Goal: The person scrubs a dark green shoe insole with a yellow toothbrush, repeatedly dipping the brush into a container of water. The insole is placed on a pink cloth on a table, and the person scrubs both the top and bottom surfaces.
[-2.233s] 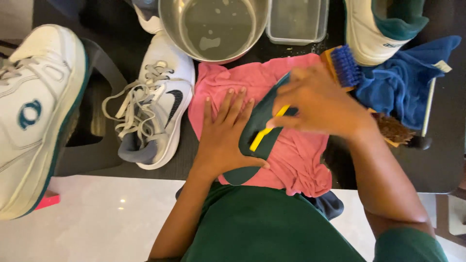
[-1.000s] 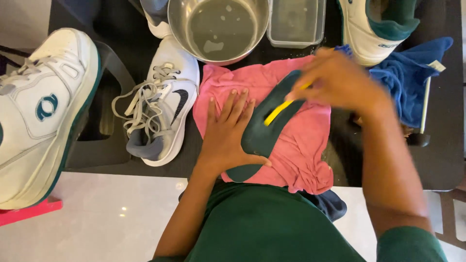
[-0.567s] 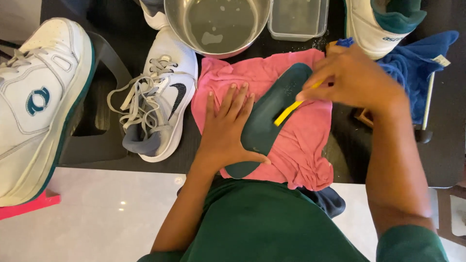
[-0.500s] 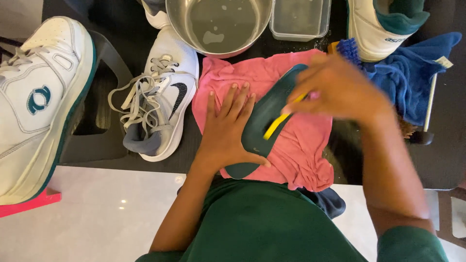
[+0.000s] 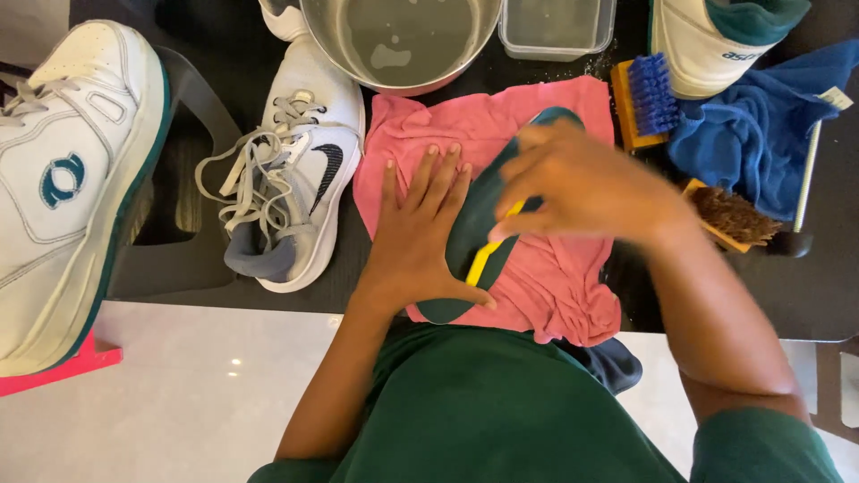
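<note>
Your left hand (image 5: 420,237) is flat and spread, fingers straight, pressing on the pink cloth (image 5: 555,277) and the edge of the dark green insole (image 5: 474,228), so it's pinning, not gripping. Your right hand (image 5: 582,183) is curled around a small brush with a yellow handle (image 5: 483,259); the handle pokes out below your fingers, lying against the insole. The hand is blurry, so I can't make out the bristle end.

The one insole lies diagonally on the pink cloth, which sits on the black table (image 5: 805,295) at its near edge, right in front of you.

Further out: two more brushes off to the right, a blue-bristled one (image 5: 646,97) just past the cloth's far right corner and a brown-bristled one (image 5: 729,215) beside the blue towel (image 5: 761,125). At the far edge there's one steel bowl of water (image 5: 398,40) and one clear plastic tub (image 5: 557,27). Shoes, I count three: a grey-and-white sneaker (image 5: 286,197) left of the cloth, a big white-and-green one (image 5: 67,179) at far left, and another white-and-green one (image 5: 725,40) at the far right.
</note>
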